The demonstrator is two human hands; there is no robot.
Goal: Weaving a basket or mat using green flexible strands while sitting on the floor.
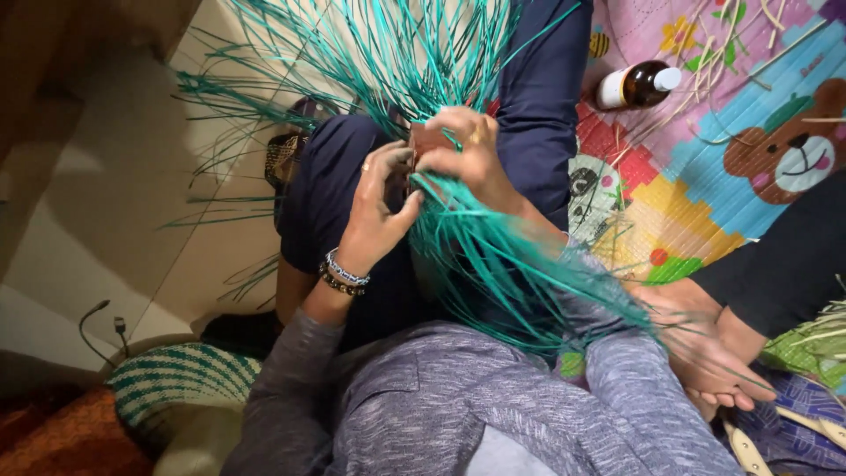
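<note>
Pinching teal strands: two hands, left hand, right hand; one brown bottle; strands seemingly uncountable.

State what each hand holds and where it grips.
Both the left hand and right hand grip a small brownish woven piece at the centre of teal strands.

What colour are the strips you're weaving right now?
Teal green, the strips fanning from both hands; clearest in the head view.

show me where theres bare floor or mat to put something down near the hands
Bare pale floor lies left of the lap, bordered by the cable and striped basket. The mat right of the brown bottle is strewn with pale straws. Around both hands teal strands crowd everything.
</note>
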